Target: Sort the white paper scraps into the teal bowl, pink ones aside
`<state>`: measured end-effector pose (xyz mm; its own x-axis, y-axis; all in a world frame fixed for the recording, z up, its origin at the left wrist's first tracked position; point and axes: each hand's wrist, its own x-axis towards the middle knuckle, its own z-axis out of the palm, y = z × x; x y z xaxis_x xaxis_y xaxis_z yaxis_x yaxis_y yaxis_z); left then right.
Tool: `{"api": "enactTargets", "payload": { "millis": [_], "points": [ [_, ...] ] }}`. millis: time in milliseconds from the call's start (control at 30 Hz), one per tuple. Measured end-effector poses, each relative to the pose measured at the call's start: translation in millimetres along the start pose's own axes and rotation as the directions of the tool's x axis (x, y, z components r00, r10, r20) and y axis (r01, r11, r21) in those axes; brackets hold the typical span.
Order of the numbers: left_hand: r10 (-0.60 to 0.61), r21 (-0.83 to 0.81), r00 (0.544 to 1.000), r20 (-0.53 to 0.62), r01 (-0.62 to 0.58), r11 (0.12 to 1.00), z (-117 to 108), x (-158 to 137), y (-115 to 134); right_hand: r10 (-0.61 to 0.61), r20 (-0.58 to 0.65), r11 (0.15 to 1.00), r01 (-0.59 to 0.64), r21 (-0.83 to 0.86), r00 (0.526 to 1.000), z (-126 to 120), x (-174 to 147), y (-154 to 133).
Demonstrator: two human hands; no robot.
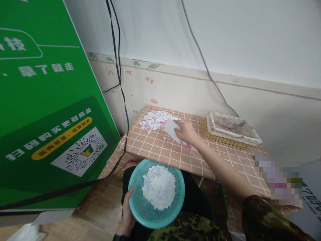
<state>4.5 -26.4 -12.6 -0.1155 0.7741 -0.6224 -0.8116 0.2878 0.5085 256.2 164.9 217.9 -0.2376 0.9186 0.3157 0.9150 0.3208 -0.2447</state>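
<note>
My left hand (pixel 127 211) grips the rim of a round teal plastic basket (pixel 178 197) at its left side. The basket sits over my lap, and a heap of small white paper scraps (pixel 159 187) lies in it. Over the table my right hand (pixel 187 132) is closed on a flat white card (pixel 173 130), held tilted. Just left of the card, a pile of torn white and pink paper scraps (pixel 152 119) spreads on the checked tablecloth. A few pink scraps (pixel 188 146) show beneath my right hand.
A wicker basket with a patterned cloth lining (pixel 235 129) stands at the table's right, against the wall. The brown checked table (pixel 155 145) ends just beyond the teal basket. Black cables (pixel 122 93) hang at left before a green sign (pixel 50 110).
</note>
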Motion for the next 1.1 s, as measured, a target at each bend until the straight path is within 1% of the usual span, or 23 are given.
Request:
{"api": "enactTargets", "payload": {
  "millis": [100,233,333,433,500,633,833,933,1100],
  "points": [
    [0.000,0.001,1.000,0.009,0.000,1.000,2,-2,1,-0.032,0.022,0.999,0.032,0.019,0.999,-5,-2,-1],
    [0.000,0.001,1.000,-0.007,0.000,1.000,7,-6,3,-0.003,0.004,1.000,0.003,0.022,1.000,-11,-8,0],
    [0.002,0.010,1.000,-0.006,-0.002,1.000,9,-9,4,0.005,0.006,1.000,-0.005,0.005,1.000,-10,-11,-2],
    [0.007,0.018,1.000,-0.009,-0.007,1.000,9,-8,4,-0.024,0.032,0.999,0.023,0.026,0.999,-7,-11,-4],
    [0.003,0.015,1.000,-0.004,-0.003,1.000,8,-7,4,-0.030,0.022,0.999,0.029,0.043,0.999,-7,-11,-4],
    [0.003,-0.003,1.000,0.013,-0.002,1.000,7,-6,3,0.024,-0.022,0.999,-0.023,0.046,0.999,-10,-10,0],
    [-0.006,0.001,1.000,-0.010,0.006,1.000,6,-5,2,0.003,-0.025,0.994,0.000,0.109,1.000,2,-14,-2],
    [0.016,0.002,1.000,-0.004,-0.016,1.000,4,-4,2,0.015,-0.005,0.995,-0.015,0.103,1.000,5,-13,-1],
    [0.036,0.006,0.999,0.011,-0.036,0.999,4,-3,2,0.054,-0.013,0.998,-0.054,0.030,0.998,-9,-10,13]
  ]
}}
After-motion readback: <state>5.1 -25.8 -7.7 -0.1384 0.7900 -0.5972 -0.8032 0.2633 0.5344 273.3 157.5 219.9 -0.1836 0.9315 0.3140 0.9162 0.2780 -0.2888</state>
